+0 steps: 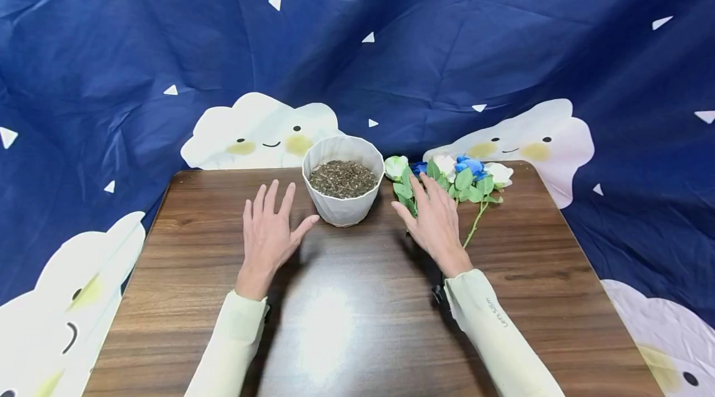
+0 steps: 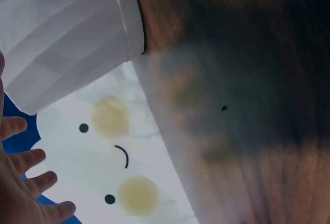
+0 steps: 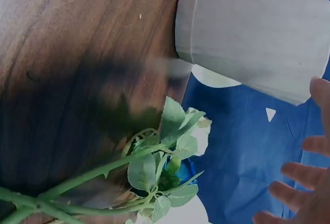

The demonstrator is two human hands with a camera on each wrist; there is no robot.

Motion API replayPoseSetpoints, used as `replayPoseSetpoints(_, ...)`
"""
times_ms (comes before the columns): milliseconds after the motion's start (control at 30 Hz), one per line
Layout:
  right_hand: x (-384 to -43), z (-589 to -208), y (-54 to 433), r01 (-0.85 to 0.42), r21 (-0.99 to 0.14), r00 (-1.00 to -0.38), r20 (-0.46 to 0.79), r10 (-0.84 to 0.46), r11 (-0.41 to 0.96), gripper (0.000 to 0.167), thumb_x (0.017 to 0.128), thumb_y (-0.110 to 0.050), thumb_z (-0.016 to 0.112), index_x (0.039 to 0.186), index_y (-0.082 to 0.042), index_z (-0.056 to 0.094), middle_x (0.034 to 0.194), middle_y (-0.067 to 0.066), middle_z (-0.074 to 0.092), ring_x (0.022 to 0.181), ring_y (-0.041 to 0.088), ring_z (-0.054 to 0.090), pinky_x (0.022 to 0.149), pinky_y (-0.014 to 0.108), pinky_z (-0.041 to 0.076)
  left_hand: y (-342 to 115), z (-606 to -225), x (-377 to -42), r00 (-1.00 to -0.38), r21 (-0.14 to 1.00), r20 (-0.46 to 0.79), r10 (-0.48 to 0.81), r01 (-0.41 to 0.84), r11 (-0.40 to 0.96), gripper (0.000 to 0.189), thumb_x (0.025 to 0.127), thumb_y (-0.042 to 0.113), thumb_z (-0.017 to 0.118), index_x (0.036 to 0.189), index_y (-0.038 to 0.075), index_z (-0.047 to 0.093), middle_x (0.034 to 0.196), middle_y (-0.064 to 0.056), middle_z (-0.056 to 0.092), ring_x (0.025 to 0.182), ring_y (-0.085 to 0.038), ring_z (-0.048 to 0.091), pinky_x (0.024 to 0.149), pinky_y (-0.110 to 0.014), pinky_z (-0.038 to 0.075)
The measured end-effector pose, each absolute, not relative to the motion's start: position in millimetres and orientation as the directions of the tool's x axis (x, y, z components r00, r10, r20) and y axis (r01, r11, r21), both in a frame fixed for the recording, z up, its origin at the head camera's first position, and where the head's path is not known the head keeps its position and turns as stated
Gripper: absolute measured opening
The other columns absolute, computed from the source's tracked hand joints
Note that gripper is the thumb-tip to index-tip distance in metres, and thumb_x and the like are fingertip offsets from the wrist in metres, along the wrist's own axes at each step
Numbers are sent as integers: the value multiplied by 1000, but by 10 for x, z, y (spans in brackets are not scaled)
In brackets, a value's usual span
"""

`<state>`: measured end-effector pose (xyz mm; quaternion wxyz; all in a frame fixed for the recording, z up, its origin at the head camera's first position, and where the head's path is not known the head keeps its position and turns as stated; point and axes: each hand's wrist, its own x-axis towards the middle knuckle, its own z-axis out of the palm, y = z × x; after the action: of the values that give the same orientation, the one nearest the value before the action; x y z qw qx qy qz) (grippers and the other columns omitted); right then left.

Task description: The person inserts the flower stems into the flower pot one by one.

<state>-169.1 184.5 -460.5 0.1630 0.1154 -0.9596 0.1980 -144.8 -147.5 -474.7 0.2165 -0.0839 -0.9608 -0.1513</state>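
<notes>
A white faceted flowerpot [image 1: 343, 211] filled with dark soil [image 1: 343, 179] stands near the back of the table. To its left, my left hand [image 1: 269, 232] is held over the wood with fingers spread and nothing in it. My right hand [image 1: 434, 223], fingers straight and holding nothing, overlaps the artificial roses in the head view. White, blue and pale green rose heads [image 1: 470, 167] lie in a bunch right of the pot. Their green leaves [image 3: 142, 172] and thorny stems [image 3: 77, 182] show beneath the hand in the right wrist view.
The brown wooden table [image 1: 530, 285] reflects a bright glare at its front middle. Behind it hangs a dark blue cloth [image 1: 391, 74] printed with smiling clouds and white triangles, close to the table's back edge.
</notes>
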Motion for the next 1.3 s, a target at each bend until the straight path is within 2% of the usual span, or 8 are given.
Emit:
replayPoseSetpoints(133,-1709,-4604,1897,-296,-412,-925,348,-151,862,68,100,-49,59,153,-10,44,155,18,41,140,41,39,115,61,34,-1473,-4770,-1436,-901,335,427,76,236,912,88,84,72,62,150,15,49,154,-20,41,144,-42,33,114,-67,31)
replayPoseSetpoints(267,-1736,-4621,1969,-268,-561,-948,297,-111,784,64,101,-46,59,152,-9,45,152,17,47,138,38,42,114,59,37,-1465,-4793,-1443,-928,469,373,22,209,858,88,84,69,66,152,17,46,156,-15,40,143,-40,35,106,-67,40)
replayPoseSetpoints(400,-1769,-4643,2047,-210,-716,-972,229,-60,666,58,102,-39,60,149,-7,47,142,18,55,127,38,53,103,57,49,-1457,-4803,-1460,-946,580,322,-34,168,797,87,84,68,68,153,20,45,157,-10,40,142,-37,37,103,-66,44)
replayPoseSetpoints(500,-1792,-4668,2096,-165,-774,-982,188,-26,611,53,102,-34,61,147,-7,50,134,18,60,118,36,60,95,54,54,-1446,-4797,-1467,-956,622,290,-50,149,769,88,84,69,68,153,21,44,157,-9,39,143,-36,36,107,-65,42)
replayPoseSetpoints(700,-1821,-4730,2166,-78,-809,-992,121,34,583,45,102,-32,60,140,-6,56,128,16,64,113,33,62,98,51,52,-1418,-4781,-1489,-971,686,231,-59,120,718,85,87,66,67,155,22,41,158,-9,38,144,-33,34,113,-60,38)
replayPoseSetpoints(900,-1827,-4803,2210,-33,-810,-998,53,18,586,43,104,-31,59,137,-4,58,123,18,66,111,35,62,98,52,52,-1379,-4760,-1528,-975,781,213,-69,127,611,77,92,56,67,154,17,43,155,-13,41,142,-31,38,118,-52,34)
replayPoseSetpoints(1167,-1842,-4923,2250,-5,-821,-999,28,32,571,40,100,-24,65,134,-2,61,118,18,69,106,35,65,92,50,55,-1338,-4746,-1587,-980,865,174,-100,104,491,67,94,49,68,149,18,48,144,-16,50,131,-32,49,107,-54,46)
replayPoseSetpoints(1300,-1852,-4969,2268,2,-819,-999,24,37,574,39,98,-19,68,131,0,62,116,18,70,105,34,66,88,44,56,-1315,-4756,-1626,-983,928,144,-116,94,361,60,96,40,68,146,12,50,138,-21,53,127,-36,52,105,-56,48)
